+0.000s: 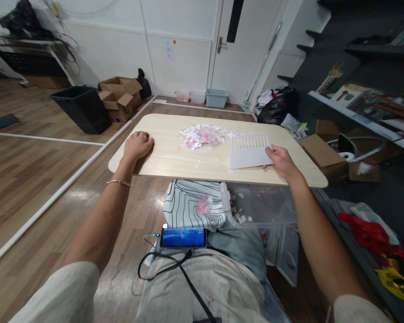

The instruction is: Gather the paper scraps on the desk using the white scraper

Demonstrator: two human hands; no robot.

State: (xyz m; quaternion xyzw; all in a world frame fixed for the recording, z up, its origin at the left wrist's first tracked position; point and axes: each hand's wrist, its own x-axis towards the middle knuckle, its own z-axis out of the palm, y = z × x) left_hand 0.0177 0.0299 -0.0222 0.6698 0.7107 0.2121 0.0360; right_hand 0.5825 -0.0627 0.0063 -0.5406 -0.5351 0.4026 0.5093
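My right hand [283, 161] pinches the right edge of a white card [251, 157] with a row of slots cut along its upper part. The card is held low over the right side of the wooden table [175, 163]. To its left lies a heap of white and pink paper scraps [202, 136], with a few small pieces scattered in front. My left hand [139, 144] rests on the left end of the tabletop, apart from the scraps. Its fingers are curled and their tips are hidden; nothing shows in them.
A clear plastic bin [262, 204] with small white pieces stands under the table's front edge, beside a line-patterned cloth [182, 204]. A cabled phone [183, 237] lies on my lap. A black waste bin [82, 110], cardboard boxes [119, 96] and shelving [366, 121] surround the table.
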